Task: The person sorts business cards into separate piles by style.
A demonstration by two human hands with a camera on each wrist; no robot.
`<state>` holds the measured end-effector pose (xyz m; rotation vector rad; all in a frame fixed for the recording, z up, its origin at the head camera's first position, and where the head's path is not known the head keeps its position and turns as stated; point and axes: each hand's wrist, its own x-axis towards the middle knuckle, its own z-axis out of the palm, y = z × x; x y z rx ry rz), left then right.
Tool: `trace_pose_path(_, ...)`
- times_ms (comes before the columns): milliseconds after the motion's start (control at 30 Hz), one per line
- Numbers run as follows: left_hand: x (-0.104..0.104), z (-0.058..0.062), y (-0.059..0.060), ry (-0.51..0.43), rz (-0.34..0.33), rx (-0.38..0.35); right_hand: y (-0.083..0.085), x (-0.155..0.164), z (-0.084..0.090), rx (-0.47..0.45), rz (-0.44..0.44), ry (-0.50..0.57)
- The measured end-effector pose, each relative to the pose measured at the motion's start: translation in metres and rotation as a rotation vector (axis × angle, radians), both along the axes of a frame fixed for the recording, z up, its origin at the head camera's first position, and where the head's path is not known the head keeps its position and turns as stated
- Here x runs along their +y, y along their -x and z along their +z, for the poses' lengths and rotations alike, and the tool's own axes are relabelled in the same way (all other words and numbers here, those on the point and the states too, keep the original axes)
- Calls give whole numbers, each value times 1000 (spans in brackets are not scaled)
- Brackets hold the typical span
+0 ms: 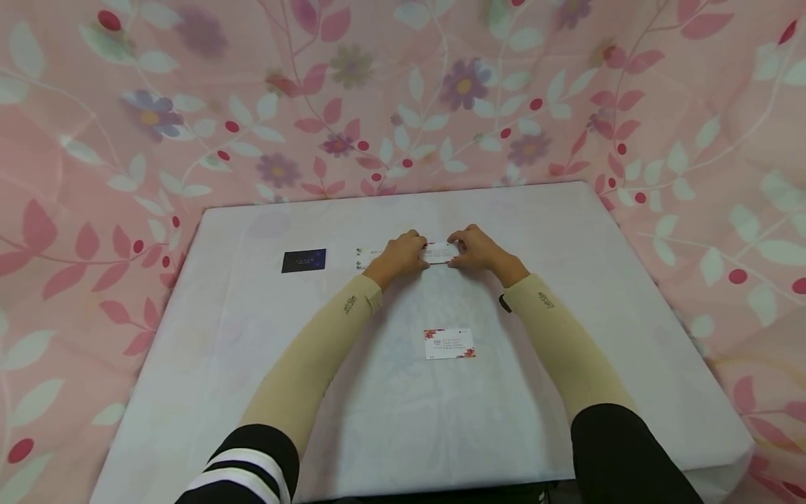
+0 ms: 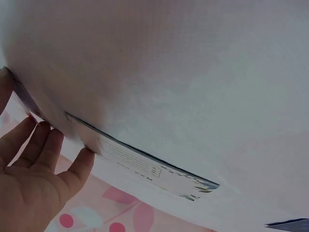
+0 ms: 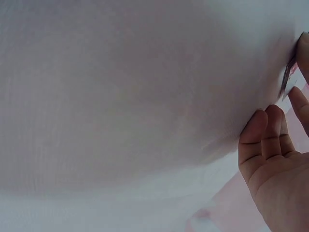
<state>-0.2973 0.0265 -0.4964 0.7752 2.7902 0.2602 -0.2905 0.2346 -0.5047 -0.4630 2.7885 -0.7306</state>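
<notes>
A white business card (image 1: 439, 253) with printed text lies between both hands near the back of the table. My left hand (image 1: 403, 253) pinches its left end between thumb and fingers, and my right hand (image 1: 478, 250) does the same at the right end. In the right wrist view only a thin edge of this card (image 3: 287, 79) shows beside the thumb. Just left of it is another white business card (image 1: 367, 257) with leaf prints, partly hidden by the left hand. The left wrist view shows that leaf-print card (image 2: 140, 159) flat, with one fingertip right at its end.
A dark blue business card (image 1: 304, 261) lies farther left in the same row. Closer to the front is a white card with orange-red flower corners (image 1: 450, 344). A white cloth covers the table (image 1: 504, 420), and a pink floral curtain (image 1: 403, 91) hangs behind it.
</notes>
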Motion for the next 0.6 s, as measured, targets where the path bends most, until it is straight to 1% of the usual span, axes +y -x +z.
trace_pose_path(100, 1, 3, 1, 9, 3, -4, 0, 0, 1, -11, 1, -12)
trace_pose_path(267, 2, 7, 2, 67, -4, 7, -2, -1, 0, -37, -19, -3)
trace_pose_path(333, 2, 8, 2, 76, -2, -1, -3, -2, 0, -42, -26, 3)
trace_pose_path(600, 1, 8, 5, 51, 3, -55, -4, -2, 0, -30, -20, -5)
